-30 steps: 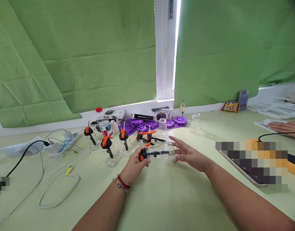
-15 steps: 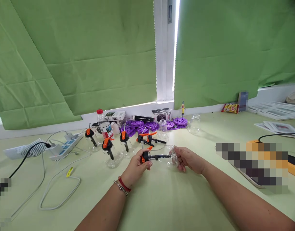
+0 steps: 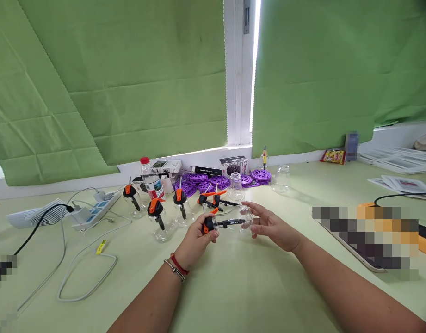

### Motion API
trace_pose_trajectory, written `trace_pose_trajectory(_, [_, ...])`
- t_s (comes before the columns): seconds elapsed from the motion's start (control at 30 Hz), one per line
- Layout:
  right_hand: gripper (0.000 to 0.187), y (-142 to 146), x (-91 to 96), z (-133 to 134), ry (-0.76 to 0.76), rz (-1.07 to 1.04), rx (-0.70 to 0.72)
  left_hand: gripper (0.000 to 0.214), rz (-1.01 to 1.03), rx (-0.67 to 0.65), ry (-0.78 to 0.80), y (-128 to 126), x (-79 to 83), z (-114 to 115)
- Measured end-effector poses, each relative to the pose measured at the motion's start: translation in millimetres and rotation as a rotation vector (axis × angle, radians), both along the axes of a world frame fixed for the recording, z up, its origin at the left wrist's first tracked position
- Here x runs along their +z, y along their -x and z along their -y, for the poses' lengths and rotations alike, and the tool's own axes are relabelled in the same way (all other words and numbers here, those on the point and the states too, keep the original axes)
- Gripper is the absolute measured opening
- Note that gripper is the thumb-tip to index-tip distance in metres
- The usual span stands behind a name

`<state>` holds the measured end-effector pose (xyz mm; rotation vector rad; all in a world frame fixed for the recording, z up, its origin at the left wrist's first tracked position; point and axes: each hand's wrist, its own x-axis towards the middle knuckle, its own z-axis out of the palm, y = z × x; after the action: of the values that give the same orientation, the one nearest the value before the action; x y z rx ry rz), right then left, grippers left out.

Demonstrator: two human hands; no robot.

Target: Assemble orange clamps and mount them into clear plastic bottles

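Note:
I hold a small clear bottle (image 3: 238,223) sideways above the pale green table (image 3: 233,286). It has a black and orange spray head (image 3: 209,224). My left hand (image 3: 196,237) is closed round the spray head end. My right hand (image 3: 272,225) cups the bottle's base with curled fingers. Behind my hands stand three more clear bottles with orange and black spray heads (image 3: 156,217), and two loose spray heads (image 3: 213,200) lie on the table.
A water bottle with a red cap (image 3: 151,180), purple round parts (image 3: 213,180), small boxes (image 3: 233,164) and two empty clear bottles (image 3: 281,179) sit near the window. A power strip (image 3: 95,209) with cables lies at left. A blurred-out device (image 3: 365,231) lies at right.
My right hand has shifted a little on the bottle's base while my left hand keeps its grip. A person's hand seen at the far right one second ago is gone.

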<state>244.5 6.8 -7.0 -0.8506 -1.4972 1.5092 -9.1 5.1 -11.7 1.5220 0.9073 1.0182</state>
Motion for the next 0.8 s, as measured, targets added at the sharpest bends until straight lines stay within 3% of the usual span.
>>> trace_pose_trajectory(0.23, [0.047, 7.4, -5.2, -2.7, 0.113, 0.03, -0.044, 0.047, -0.003, -0.017, -0.008, -1.5, 3.6, 4.6])
trace_pose_trajectory(0.43, [0.057, 8.5, -15.4, -6.2, 0.215, 0.104, -0.071, 0.049, -0.014, -0.027, 0.017, -3.0, 3.5, 5.6])
trace_pose_trajectory(0.6, [0.053, 0.4, -9.2, -3.1, 0.126, 0.024, -0.023, 0.05, -0.031, 0.027, 0.009, -2.0, 1.6, 2.9])
trace_pose_trajectory(0.7, [0.073, -3.1, -2.9, 0.4, 0.024, -0.005, 0.012, 0.05, -0.029, 0.044, 0.016, -1.9, 2.6, 2.9])
trace_pose_trajectory(0.8, [0.071, -1.5, -0.9, 1.6, -0.003, 0.012, 0.015, 0.048, -0.011, 0.029, 0.016, -1.7, 2.7, 3.2])
